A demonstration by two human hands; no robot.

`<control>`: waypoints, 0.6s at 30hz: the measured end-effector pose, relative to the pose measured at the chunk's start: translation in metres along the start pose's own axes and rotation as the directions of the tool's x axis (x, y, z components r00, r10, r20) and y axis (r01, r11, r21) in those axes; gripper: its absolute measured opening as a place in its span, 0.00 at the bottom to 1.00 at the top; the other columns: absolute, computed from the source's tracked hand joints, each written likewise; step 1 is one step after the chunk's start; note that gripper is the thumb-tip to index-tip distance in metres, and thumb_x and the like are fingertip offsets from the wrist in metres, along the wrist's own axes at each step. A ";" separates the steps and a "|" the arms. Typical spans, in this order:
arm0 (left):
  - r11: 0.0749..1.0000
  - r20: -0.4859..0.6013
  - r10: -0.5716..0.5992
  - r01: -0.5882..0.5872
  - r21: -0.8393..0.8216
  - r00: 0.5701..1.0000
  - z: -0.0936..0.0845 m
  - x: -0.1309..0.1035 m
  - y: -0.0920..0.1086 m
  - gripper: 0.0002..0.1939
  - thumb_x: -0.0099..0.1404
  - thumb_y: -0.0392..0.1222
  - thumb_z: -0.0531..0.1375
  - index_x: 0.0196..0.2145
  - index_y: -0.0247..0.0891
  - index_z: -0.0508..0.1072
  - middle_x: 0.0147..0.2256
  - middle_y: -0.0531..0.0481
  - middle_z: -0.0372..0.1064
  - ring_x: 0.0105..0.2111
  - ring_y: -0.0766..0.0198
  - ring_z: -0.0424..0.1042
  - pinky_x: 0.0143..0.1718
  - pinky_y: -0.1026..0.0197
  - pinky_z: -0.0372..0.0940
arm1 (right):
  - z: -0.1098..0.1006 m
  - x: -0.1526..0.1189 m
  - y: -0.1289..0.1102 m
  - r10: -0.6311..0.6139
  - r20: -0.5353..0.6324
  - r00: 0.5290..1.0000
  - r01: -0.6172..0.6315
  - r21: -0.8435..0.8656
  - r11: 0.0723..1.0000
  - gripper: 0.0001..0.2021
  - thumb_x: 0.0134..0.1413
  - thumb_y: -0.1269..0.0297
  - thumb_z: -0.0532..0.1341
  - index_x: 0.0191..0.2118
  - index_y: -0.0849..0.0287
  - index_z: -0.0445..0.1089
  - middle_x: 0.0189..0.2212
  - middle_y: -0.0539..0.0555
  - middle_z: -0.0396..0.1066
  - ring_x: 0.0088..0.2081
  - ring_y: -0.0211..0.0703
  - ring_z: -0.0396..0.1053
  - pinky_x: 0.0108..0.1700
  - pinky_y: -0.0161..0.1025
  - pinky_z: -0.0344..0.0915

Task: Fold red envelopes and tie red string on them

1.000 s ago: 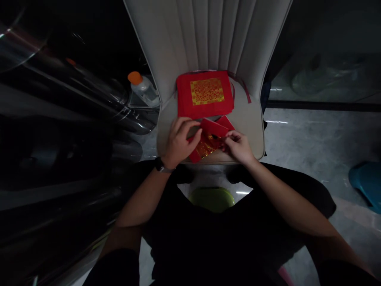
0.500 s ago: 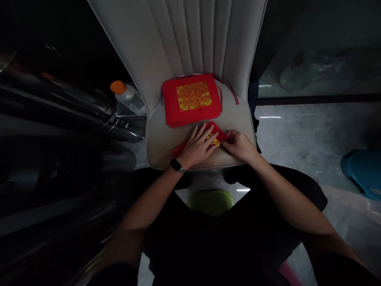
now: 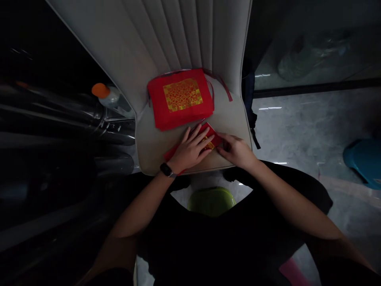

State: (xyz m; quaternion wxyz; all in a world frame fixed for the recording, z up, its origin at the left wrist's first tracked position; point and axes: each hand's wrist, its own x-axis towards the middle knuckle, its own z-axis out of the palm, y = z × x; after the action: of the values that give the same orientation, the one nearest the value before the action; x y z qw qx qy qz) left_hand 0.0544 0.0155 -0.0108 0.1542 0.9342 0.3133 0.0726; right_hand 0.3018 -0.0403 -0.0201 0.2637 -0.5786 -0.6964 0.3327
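My left hand (image 3: 189, 151), with a dark band on its wrist, lies flat with fingers spread on a folded red bag (image 3: 213, 135) with a gold print. Much of that bag is hidden under the palm; another red part shows left of the hand. At the bag's right corner, the curled thumb and index finger of my right hand (image 3: 235, 150) close around the edge. Just beyond both hands lies a stack of flat red bags (image 3: 157, 107), the top one bearing a gold patterned rectangle. Dark red ribbon loops stick out at its back and right.
Everything rests on a pale padded chair (image 3: 149, 147) with a ribbed backrest. A bottle with an orange cap (image 3: 100, 90) stands to the left. Beneath the chair's front edge is a green stool (image 3: 212, 200). A blue plastic object (image 3: 363, 161) is on the floor at right.
The view has shifted, so the chair and bags sit further left. My right thumb and index finger are slightly further apart at the corner. My left hand stays flat on the bag.
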 end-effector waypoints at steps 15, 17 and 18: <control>0.999 0.023 -0.011 0.012 -0.046 1.000 -0.002 -0.005 -0.003 0.30 0.82 0.48 0.56 0.77 0.44 0.61 0.79 0.40 0.50 0.81 0.37 0.42 0.78 0.22 0.38 | 0.021 -0.029 -0.019 -0.175 -0.008 0.985 0.148 -0.499 0.854 0.31 0.76 0.54 0.58 0.77 0.61 0.61 0.75 0.65 0.63 0.77 0.72 0.56 0.76 0.81 0.41; 0.997 -0.037 -0.068 0.067 -0.034 0.997 -0.005 -0.017 -0.001 0.31 0.81 0.47 0.57 0.77 0.42 0.62 0.79 0.39 0.51 0.81 0.36 0.42 0.78 0.22 0.38 | 0.020 -0.029 -0.016 -0.163 0.009 0.987 0.148 -0.475 0.868 0.32 0.76 0.53 0.57 0.78 0.60 0.60 0.74 0.64 0.65 0.77 0.71 0.56 0.76 0.84 0.36; 0.994 -0.074 -0.106 0.104 -0.027 0.992 -0.006 -0.025 0.001 0.31 0.81 0.47 0.58 0.76 0.41 0.62 0.78 0.38 0.54 0.80 0.37 0.44 0.78 0.23 0.40 | 0.019 -0.029 -0.015 -0.152 0.015 0.988 0.141 -0.469 0.872 0.32 0.76 0.52 0.57 0.78 0.59 0.59 0.74 0.64 0.65 0.77 0.72 0.56 0.75 0.85 0.35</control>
State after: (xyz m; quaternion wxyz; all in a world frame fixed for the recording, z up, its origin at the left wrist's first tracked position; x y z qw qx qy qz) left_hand 0.0336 0.0011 -0.0055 0.1566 0.9112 0.3668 0.1031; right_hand 0.2839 -0.0737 -0.0201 0.1482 -0.5743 -0.7950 0.1270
